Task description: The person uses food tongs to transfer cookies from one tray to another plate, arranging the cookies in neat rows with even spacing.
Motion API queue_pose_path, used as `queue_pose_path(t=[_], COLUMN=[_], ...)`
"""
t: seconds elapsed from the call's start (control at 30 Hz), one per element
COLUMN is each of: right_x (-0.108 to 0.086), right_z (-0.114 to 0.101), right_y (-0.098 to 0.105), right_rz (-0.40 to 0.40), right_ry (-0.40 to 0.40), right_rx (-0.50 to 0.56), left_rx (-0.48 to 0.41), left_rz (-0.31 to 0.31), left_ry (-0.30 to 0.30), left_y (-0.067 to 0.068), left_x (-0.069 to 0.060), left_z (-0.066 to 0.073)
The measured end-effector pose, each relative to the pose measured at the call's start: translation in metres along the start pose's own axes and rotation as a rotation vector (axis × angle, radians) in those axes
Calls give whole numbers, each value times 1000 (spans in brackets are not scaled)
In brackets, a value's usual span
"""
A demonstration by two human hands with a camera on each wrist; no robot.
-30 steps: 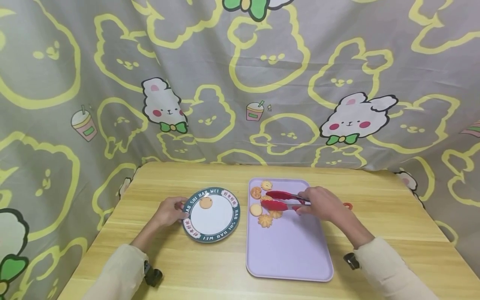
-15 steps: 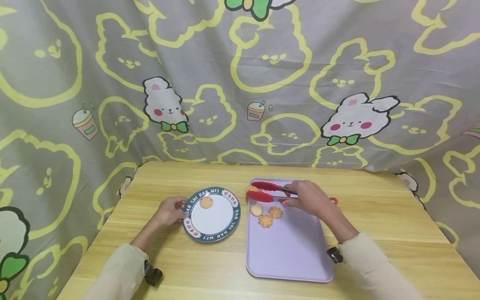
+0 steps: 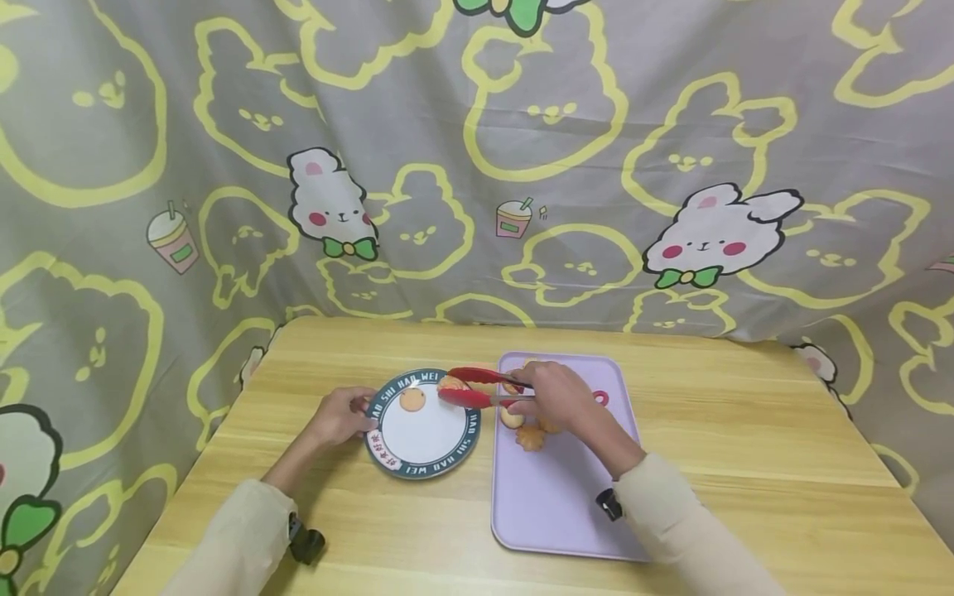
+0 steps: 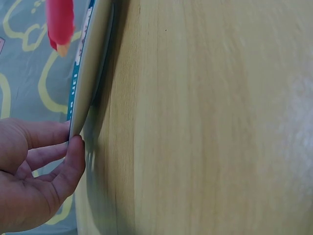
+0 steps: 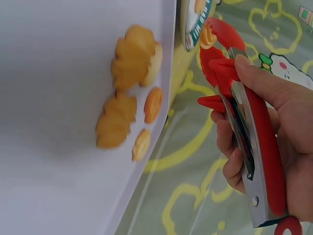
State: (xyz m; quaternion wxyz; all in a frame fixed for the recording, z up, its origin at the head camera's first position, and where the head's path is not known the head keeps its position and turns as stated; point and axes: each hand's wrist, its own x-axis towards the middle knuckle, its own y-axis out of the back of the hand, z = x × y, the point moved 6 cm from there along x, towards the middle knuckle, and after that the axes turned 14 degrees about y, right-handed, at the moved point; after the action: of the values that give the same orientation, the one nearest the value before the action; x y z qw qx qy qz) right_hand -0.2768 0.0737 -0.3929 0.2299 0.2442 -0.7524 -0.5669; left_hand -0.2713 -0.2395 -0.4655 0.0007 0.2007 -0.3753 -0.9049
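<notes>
My left hand [image 3: 339, 418] pinches the left rim of a round white plate [image 3: 421, 434] with a green lettered border; the left wrist view shows the plate's rim [image 4: 80, 93] edge-on between thumb and fingers. One round cookie [image 3: 412, 400] lies on the plate. In my right hand [image 3: 562, 397] is a pair of red-tipped metal tongs [image 3: 477, 399], reaching over the plate's right rim. Between the tong tips sits a ridged cookie [image 5: 207, 38], partly covered by them. Several other cookies [image 3: 530, 439] lie on the purple tray [image 3: 566, 497], some hidden beneath my right hand.
The tray lies right of the plate on the wooden table [image 3: 387, 530], with a narrow strip of tabletop between them. Behind the table hangs a grey curtain [image 3: 417, 74] with yellow outlines and white cartoon animals. Black wrist cameras [image 3: 305, 542] are strapped on both arms.
The tongs closed on a cookie at the tray's upper left and came left with it, from the tray to over the plate. My left hand and the plate have stayed put.
</notes>
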Motion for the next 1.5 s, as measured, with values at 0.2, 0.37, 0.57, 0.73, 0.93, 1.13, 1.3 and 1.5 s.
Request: queue_pose_path(t=[0.2, 0.37, 0.57, 0.73, 0.93, 1.13, 1.3, 1.5], right_x=[8, 11, 12, 10, 1, -20, -42, -69], right_z=[-9, -11, -13, -14, -9, 5, 16, 30], right_y=[-9, -17, -22, -19, -8, 9, 19, 24], right_rz=[6, 2, -10, -19, 6, 13, 21, 20], right_ry=[33, 28, 13, -8, 0, -41, -13, 3], right_rx=[8, 5, -44, -30, 24, 17, -16, -40], left_rx=[5, 2, 9, 6, 2, 3, 10, 7], left_rz=[2, 0, -6, -5, -8, -8, -6, -7], left_ry=[-14, -15, -9, -3, -7, -3, -5, -6], left_y=[2, 1, 0, 1, 0, -1, -1, -1], left_x=[0, 0, 0, -1, -1, 0, 0, 1], left_z=[2, 2, 1, 1, 1, 0, -1, 0])
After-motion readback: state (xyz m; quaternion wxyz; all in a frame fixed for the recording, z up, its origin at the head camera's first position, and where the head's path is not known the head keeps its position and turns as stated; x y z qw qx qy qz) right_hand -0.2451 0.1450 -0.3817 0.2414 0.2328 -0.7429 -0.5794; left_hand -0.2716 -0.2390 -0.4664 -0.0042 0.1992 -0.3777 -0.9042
